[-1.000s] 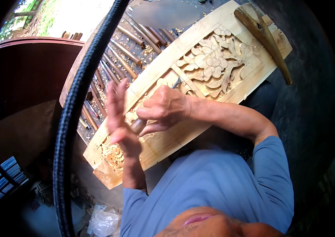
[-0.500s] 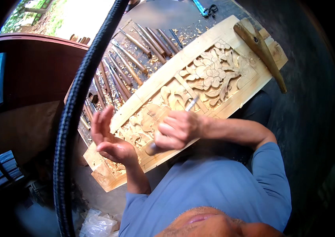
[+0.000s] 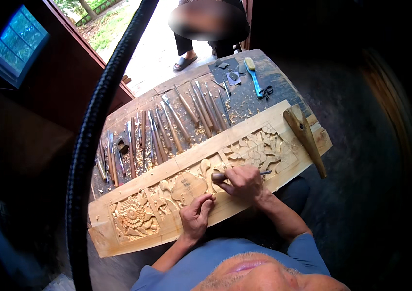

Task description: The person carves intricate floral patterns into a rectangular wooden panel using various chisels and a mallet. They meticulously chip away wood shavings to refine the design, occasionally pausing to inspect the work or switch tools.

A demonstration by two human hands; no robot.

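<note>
My right hand (image 3: 246,184) is wrapped around a carving chisel (image 3: 218,177), above the middle of a long carved wooden board (image 3: 167,165). The chisel's wooden handle end sticks out to the left of the fist, and its thin metal blade points right. On the board's near edge, left of the chisel, my left hand (image 3: 196,218) is closed with thumb and fingers pressed together. Whatever those fingers hold, if anything, is hidden. Carved flowers and leaves fill the board's panels; a round flower (image 3: 133,217) stands out at the left end.
Several chisels and gouges (image 3: 167,121) lie in a row beyond the board among wood shavings. A wooden mallet (image 3: 307,138) rests across the board's right end. Farther back are a blue-handled brush (image 3: 253,77) and dark sandpaper pieces (image 3: 223,68). Another person (image 3: 186,46) is beyond the table.
My left hand, open and raised before, has closed and come down onto the board's near edge. My right hand has turned the chisel, its blade now pointing right. The view has shifted, showing more table.
</note>
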